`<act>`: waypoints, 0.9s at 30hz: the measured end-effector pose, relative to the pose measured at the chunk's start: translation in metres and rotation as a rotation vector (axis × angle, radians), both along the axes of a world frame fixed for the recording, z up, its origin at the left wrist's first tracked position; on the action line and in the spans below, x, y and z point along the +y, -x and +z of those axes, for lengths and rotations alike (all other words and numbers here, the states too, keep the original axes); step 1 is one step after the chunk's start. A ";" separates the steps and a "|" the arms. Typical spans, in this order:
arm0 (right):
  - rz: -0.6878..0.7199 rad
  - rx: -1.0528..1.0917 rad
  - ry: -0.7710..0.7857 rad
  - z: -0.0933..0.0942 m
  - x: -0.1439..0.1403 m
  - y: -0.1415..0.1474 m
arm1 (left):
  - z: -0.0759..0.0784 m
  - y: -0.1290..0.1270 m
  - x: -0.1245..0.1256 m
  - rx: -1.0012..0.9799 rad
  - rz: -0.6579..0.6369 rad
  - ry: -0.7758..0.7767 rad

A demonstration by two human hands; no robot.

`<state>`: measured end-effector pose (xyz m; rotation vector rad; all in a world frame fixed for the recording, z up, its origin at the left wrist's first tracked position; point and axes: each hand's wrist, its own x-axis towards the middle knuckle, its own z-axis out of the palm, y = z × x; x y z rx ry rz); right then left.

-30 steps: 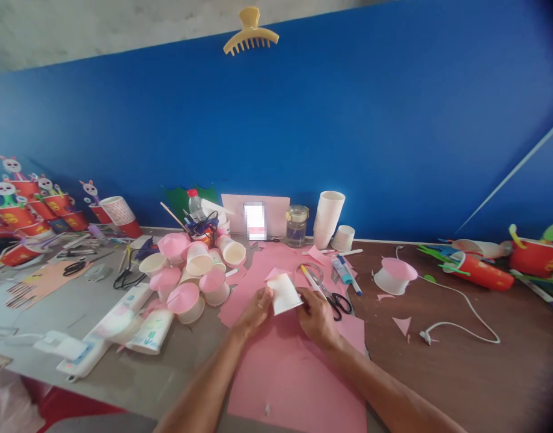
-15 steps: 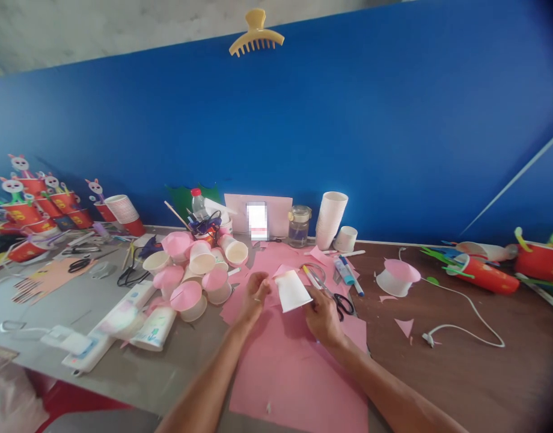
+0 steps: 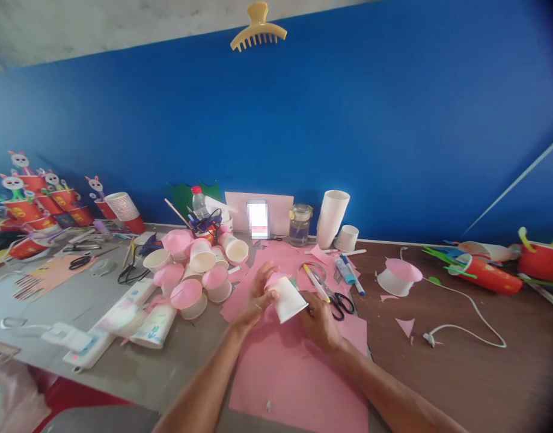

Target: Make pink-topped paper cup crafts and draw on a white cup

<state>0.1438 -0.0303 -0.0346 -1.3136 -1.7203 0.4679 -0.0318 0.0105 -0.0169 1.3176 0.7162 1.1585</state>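
Observation:
Over a large pink paper sheet [image 3: 299,385], a white paper cup [image 3: 289,300] is tilted between my hands. Its far end shows a bit of pink paper. My left hand [image 3: 258,300] is closed round the cup's left side, thumb in front. At the cup's right rim, my right hand [image 3: 320,319] is closed too, its fingertips partly hidden behind the cup. Black-handled scissors [image 3: 342,305] lie just beyond my right hand, next to a yellow marker [image 3: 316,282].
Several pink-topped paper cups [image 3: 189,297] cluster at the left, near a power strip [image 3: 96,346]. Behind stand a glass jar [image 3: 299,225] and a cup stack [image 3: 333,219]. Rightward are a pink-topped cup [image 3: 399,276], a white cable [image 3: 479,305] and red cups [image 3: 493,273].
My left hand, earlier apart from the cup, has moved right and taken hold of its left side. The cup has shifted slightly down and tilted more.

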 end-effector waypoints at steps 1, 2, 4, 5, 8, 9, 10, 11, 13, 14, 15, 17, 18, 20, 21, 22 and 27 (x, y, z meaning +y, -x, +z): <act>0.000 -0.004 0.003 0.000 0.000 0.000 | -0.001 0.000 0.000 -0.021 -0.012 0.008; -0.004 -0.007 0.006 0.000 0.000 0.000 | -0.002 0.000 0.001 -0.035 -0.024 0.013; -0.011 -0.013 0.013 0.000 -0.001 0.000 | -0.003 -0.001 0.001 -0.051 -0.038 0.009; -0.012 -0.015 0.012 0.001 -0.001 0.001 | -0.003 -0.001 0.001 -0.055 -0.038 0.006; -0.004 -0.020 0.004 0.003 -0.002 0.002 | -0.004 -0.001 0.001 -0.071 -0.039 -0.004; -0.001 -0.021 0.001 0.004 -0.002 0.002 | -0.004 -0.001 0.001 -0.074 -0.042 -0.004; 0.002 -0.021 -0.002 0.005 -0.002 0.003 | -0.004 -0.002 0.001 -0.073 -0.045 -0.001; 0.003 -0.020 -0.003 0.006 -0.003 0.003 | -0.003 -0.002 0.001 -0.071 -0.045 0.006; 0.006 -0.010 0.000 0.007 -0.003 0.003 | -0.002 -0.002 0.000 -0.067 -0.033 0.024; 0.007 -0.004 0.005 0.007 -0.003 0.003 | -0.001 -0.002 -0.001 -0.069 -0.029 0.030; 0.008 0.001 0.009 0.006 -0.004 0.004 | 0.001 -0.002 -0.002 -0.071 -0.029 0.034; 0.003 0.006 0.013 0.006 -0.004 0.004 | 0.002 -0.002 -0.003 -0.061 -0.040 0.040; 0.000 0.008 0.013 0.006 -0.005 0.005 | 0.003 -0.002 -0.003 -0.049 -0.045 0.042; -0.002 0.011 0.014 0.006 -0.005 0.005 | 0.003 -0.001 -0.004 -0.021 -0.050 0.036; -0.002 0.011 0.017 0.007 -0.005 0.006 | 0.003 -0.001 -0.003 -0.010 -0.049 0.027; -0.002 0.008 0.022 0.007 -0.005 0.006 | 0.002 0.000 -0.003 -0.001 -0.052 0.015; 0.005 -0.013 0.041 0.009 -0.006 0.006 | 0.000 0.001 -0.002 0.037 -0.059 0.003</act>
